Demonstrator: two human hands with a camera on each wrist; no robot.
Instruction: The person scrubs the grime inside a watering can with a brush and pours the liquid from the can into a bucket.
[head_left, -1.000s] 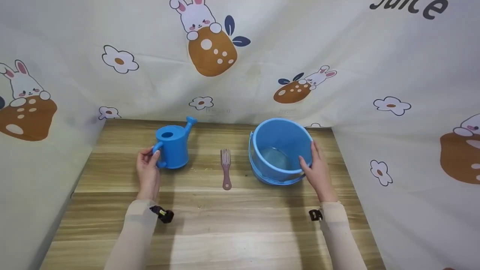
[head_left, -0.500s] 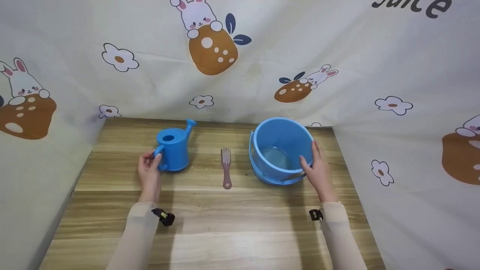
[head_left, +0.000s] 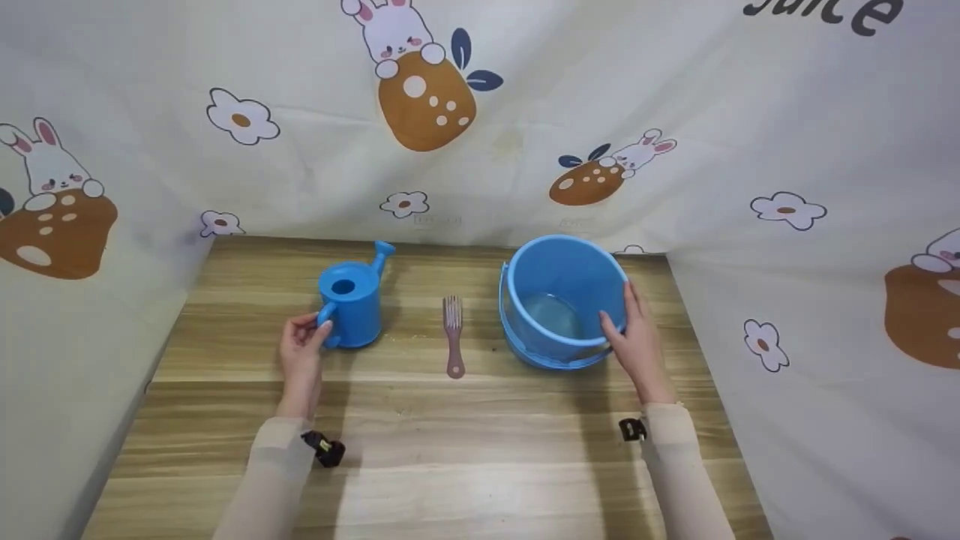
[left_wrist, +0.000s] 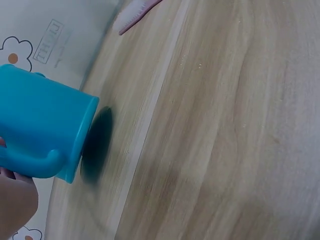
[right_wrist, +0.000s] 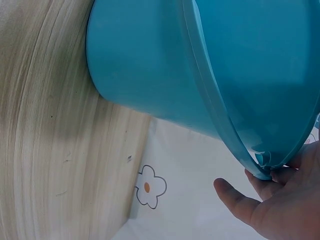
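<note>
My left hand (head_left: 302, 356) grips the handle of a small blue watering can (head_left: 358, 315), its spout pointing up toward the back. In the left wrist view the can (left_wrist: 42, 110) hangs just over the table, with a dark shadow beside its base. On the right, my right hand (head_left: 636, 341) holds the rim of a blue bucket (head_left: 525, 330), thumb inside and fingers outside. The bucket stands on the table with its carrying handle folded down. Fingers (right_wrist: 262, 187) sit under the rim in the right wrist view. Between both lies a mauve fork-like tool (head_left: 454, 352), tines toward the back.
The wooden table (head_left: 465, 450) meets a pale curtain (head_left: 300, 172) printed with rabbits and flowers along its back. Curtain also closes off the left and right sides. Small crumbs dot the tabletop between the can and the fork-like tool.
The watering can has moved slightly toward the front and right with my left hand, and now shows a bit more of its top. My right hand and the bucket stay put.
</note>
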